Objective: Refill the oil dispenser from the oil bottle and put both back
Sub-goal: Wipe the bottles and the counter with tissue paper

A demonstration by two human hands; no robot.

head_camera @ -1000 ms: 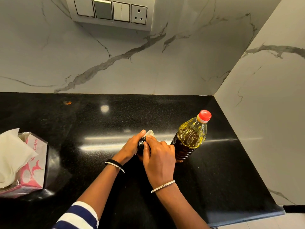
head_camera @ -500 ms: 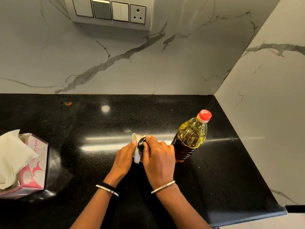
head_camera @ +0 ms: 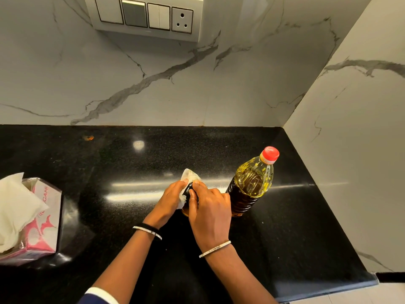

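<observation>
Vs 0.5 s ago: small change. tissue (head_camera: 190,175) now pokes out further past the fingers toward 12 o'clock, and L hand (head_camera: 169,199) has shifted slightly round the cap w/ it. R hand (head_camera: 209,207) and oil bottle (head_camera: 252,183) same spot.

Now: oil dispenser (head_camera: 188,191) sits on desk (head_camera: 109,161) mid-frame, mostly hidden btwn both hands; only black cap + a bit of amber base show. R hand wraps it from 3 o'clock, thumb on cap. L hand at its 9 o'clock, fingers curled, holding tissue against cap. oil bottle upright just beside R hand at 3 o'clock, red cap on; contact w/ hand: can't tell. tissue box (head_camera: 41,216) well apart at 9 o'clock.
</observation>
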